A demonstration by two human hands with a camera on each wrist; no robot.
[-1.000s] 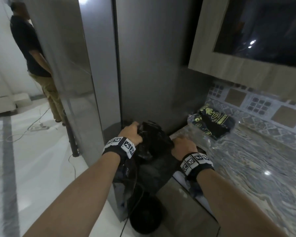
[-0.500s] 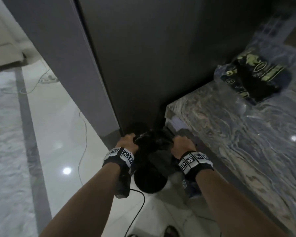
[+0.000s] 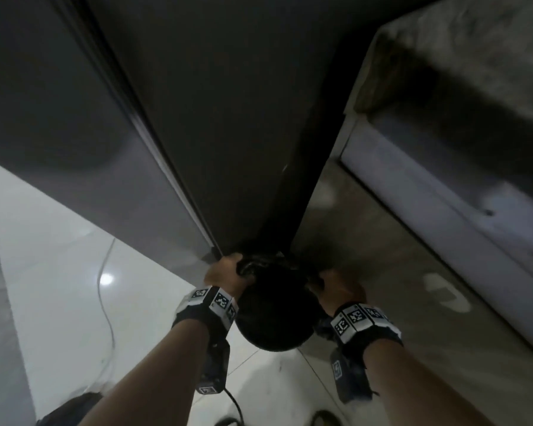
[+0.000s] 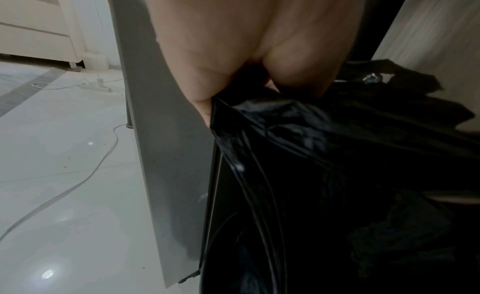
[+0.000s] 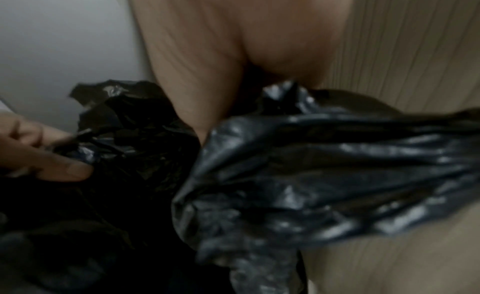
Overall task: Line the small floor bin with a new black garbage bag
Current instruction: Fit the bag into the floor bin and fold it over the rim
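Observation:
A small round black floor bin (image 3: 274,330) stands on the pale floor between the fridge and the cabinet. A crumpled black garbage bag (image 3: 263,264) is held over its top. My left hand (image 3: 225,273) grips the bag's left edge and my right hand (image 3: 336,285) grips its right edge, the bag stretched between them. In the left wrist view the glossy bag (image 4: 337,155) hangs from my curled fingers down toward the bin's dark rim. In the right wrist view a bunched fold of the bag (image 5: 298,165) is in my fist, and my left hand's fingers (image 5: 52,165) pinch the far edge.
A tall grey fridge (image 3: 166,118) rises just behind the bin. A wood-grain cabinet front (image 3: 397,287) under a stone counter stands at the right. A white cable (image 3: 105,302) runs across the glossy floor at the left. My foot shows near the bottom edge.
My head has tipped down and my hands have dropped with the bag from counter height to just above the bin. The counter top and bag packet have left the view.

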